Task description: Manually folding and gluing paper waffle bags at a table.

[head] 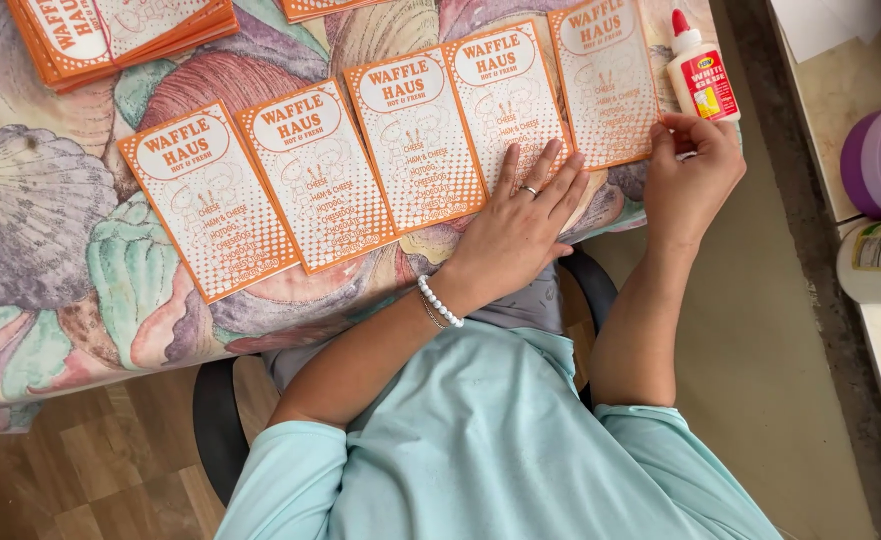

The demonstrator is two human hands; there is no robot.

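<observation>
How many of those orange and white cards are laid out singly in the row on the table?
5. From left: first card, second card, third card, fourth card under the left hand, fifth card at the right hand. More sit in stacks behind.

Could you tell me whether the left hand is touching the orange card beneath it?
Touching: the head view shows the left hand lying flat, fingers spread, on the orange card.

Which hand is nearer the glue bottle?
Right. The right hand sits just below the glue bottle; the left hand lies flat on the cards, farther left.
</observation>
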